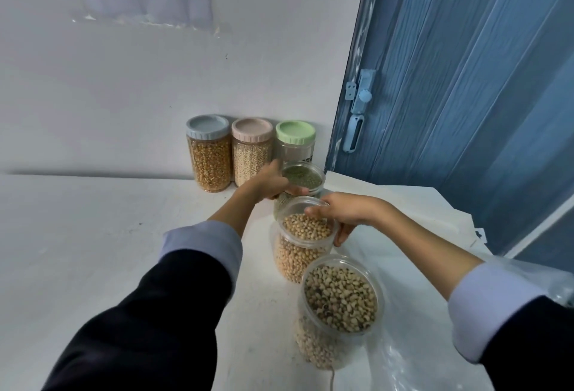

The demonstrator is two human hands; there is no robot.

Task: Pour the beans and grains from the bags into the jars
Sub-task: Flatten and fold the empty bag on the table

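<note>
Sitting open in a row on the white table (93,250), three clear jars are running away from the person: the black-eyed-pea jar (338,310) nearest, the soybean jar (302,238) in the middle, the green-lentil jar (302,180) farthest. The right hand (348,210) is gripping the soybean jar's rim, fingers curling over the far edge and thumb pressing the outer right wall. The left hand (270,180) is holding the green-lentil jar at its left side, fingers wrapping around the wall just under the rim. Lying under the right forearm is a clear plastic bag (435,344). Against the wall are standing a blue-lidded corn jar (209,154), a pink-lidded grain jar (251,154) and a green-lidded jar (295,142). A blue door (466,95) is standing to the right.
</note>
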